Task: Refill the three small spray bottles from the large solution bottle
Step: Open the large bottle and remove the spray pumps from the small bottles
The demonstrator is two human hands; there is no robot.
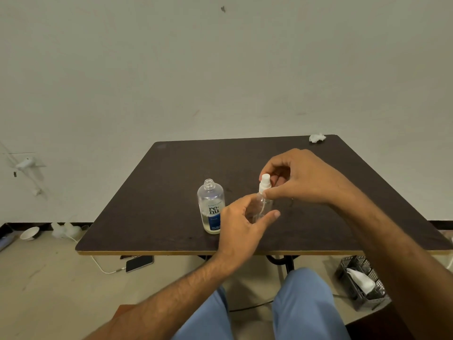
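A large clear solution bottle [210,204] with a blue and white label stands uncapped near the middle of the dark table [171,192]. Just right of it is a small clear spray bottle [260,207], held upright above the table. My left hand [241,227] wraps the small bottle's body from the front. My right hand [299,177] pinches its white spray top [264,184] at the collar. Only this one small spray bottle is visible; my hands hide most of its body.
A crumpled white tissue [317,138] lies at the table's far right corner. On the floor are a phone with a cable [139,263] to the left, a paper cup [30,233], and a dark crate [362,283] with white paper at the right.
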